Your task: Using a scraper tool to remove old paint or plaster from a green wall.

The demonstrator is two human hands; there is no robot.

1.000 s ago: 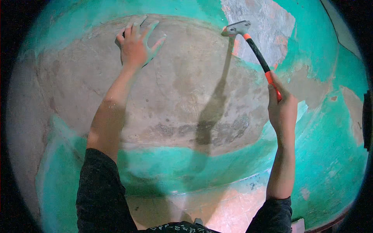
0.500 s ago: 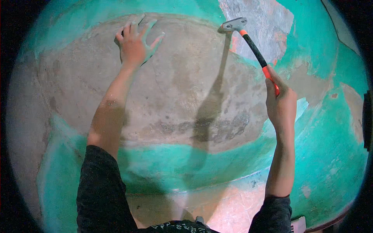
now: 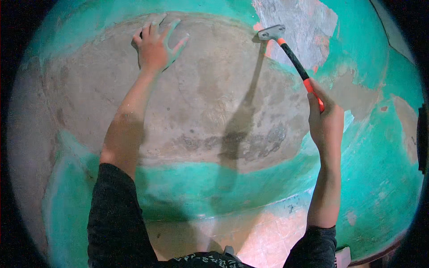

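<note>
Currently, at upper right, the scraper is held by the closed right hand, its head pointed up-left, its long axis slanted down rightward. At upper left, the left hand is spread wide on the wall.

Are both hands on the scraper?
No, only the right hand grips the scraper; the left hand is spread over the bare grey wall patch.
</note>
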